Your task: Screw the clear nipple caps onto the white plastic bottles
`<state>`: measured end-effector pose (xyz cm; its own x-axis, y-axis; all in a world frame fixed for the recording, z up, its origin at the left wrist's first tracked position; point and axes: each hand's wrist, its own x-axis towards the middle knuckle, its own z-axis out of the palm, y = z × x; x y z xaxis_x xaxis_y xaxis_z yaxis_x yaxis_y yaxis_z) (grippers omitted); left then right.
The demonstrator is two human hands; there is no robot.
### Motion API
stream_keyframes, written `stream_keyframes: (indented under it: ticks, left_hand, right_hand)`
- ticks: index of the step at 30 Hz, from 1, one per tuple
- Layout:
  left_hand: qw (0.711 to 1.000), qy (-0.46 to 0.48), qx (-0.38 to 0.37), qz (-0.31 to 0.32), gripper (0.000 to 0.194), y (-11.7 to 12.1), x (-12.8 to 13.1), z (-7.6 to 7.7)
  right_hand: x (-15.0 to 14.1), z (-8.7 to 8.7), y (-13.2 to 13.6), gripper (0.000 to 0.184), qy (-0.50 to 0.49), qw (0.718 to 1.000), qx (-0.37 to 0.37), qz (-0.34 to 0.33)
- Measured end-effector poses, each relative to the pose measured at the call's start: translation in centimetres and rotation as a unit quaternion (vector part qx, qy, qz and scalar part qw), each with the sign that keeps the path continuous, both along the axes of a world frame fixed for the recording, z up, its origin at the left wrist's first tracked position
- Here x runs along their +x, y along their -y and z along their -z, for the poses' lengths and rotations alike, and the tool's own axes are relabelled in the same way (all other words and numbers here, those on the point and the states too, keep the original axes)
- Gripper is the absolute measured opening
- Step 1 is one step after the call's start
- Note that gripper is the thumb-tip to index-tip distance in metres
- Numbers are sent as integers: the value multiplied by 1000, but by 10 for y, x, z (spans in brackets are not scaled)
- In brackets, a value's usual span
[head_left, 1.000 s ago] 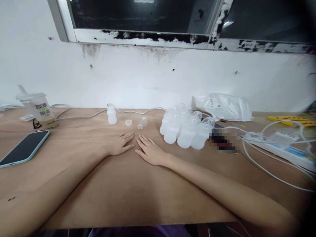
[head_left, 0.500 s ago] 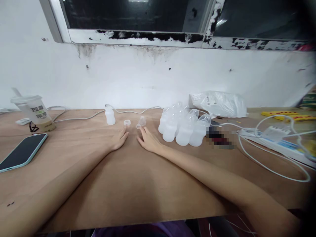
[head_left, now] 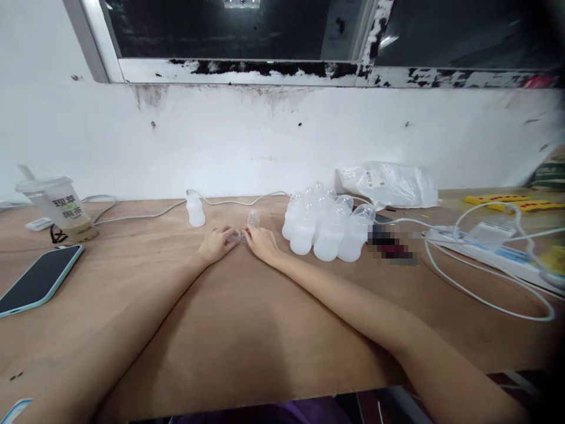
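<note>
**Small clear parts in both hands, one bottle without its top**

At far left a tapered plastic drink cup (head_left: 68, 203) with a straw stands upright, a flat, glossy dark phone (head_left: 40, 278) with a pale rim lying nearer. Towards the centre, by the wall, a waisted, frosted white bottle (head_left: 195, 213) stands upright with no clear dome over it; that much looks left undone.

The left hand (head_left: 214, 245) bends inwards, its fingertips closed on a small translucent piece (head_left: 239, 237) that the right hand (head_left: 263, 244) grasps from the other side. The piece is low over the smooth, brown, wood-like tabletop (head_left: 238, 347) (whether it is one part or two pressed together, I cannot tell). Just beyond the right fingertips sits a loose clear dome (head_left: 253, 218), rounded and shiny, apart from any bottle.

Right of the hands, a tight cluster of frosted bottles (head_left: 327, 238) stands, clear domes visible on top; these seem finished, though the rear ones are partly hidden. Behind them to the right lies a crinkled translucent bag (head_left: 392, 185), then a white power strip (head_left: 498, 250) among looping cables.
</note>
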<state>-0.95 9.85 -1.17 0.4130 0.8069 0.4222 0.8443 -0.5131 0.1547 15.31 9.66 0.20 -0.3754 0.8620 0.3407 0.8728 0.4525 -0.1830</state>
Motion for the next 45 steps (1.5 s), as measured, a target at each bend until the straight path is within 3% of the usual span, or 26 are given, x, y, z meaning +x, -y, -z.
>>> stream_keyframes:
  ticks: [3, 7, 12, 19, 24, 29, 39, 45]
  left_hand:
    - [999, 48, 1, 19, 31, 20, 5, 4]
    - [994, 100, -36, 20, 42, 26, 10, 9]
    - [998, 52, -25, 5, 38, 22, 11, 11]
    - [998, 55, -32, 8, 36, 25, 11, 9]
    - [987, 151, -39, 38, 30, 27, 10, 5]
    - [951, 287, -90, 73, 43, 29, 11, 5]
    - [968, 238, -7, 77, 37, 32, 11, 0]
    - [962, 238, -2, 131, 36, 31, 11, 4]
  right_hand:
    - [15, 3, 22, 25, -22, 999, 9, -48]
    - [30, 8, 39, 24, 2, 997, 23, -74]
    - [31, 11, 39, 28, 49, 995, 53, -66]
    - [29, 10, 40, 30, 43, 997, 26, -61]
    - [31, 10, 33, 32, -81, 993, -3, -83]
    - [33, 14, 19, 31, -255, 963, -58, -64]
    - [33, 16, 19, 27, -370, 924, -21, -95]
    - [28, 10, 30, 29, -342, 923, 4, -175]
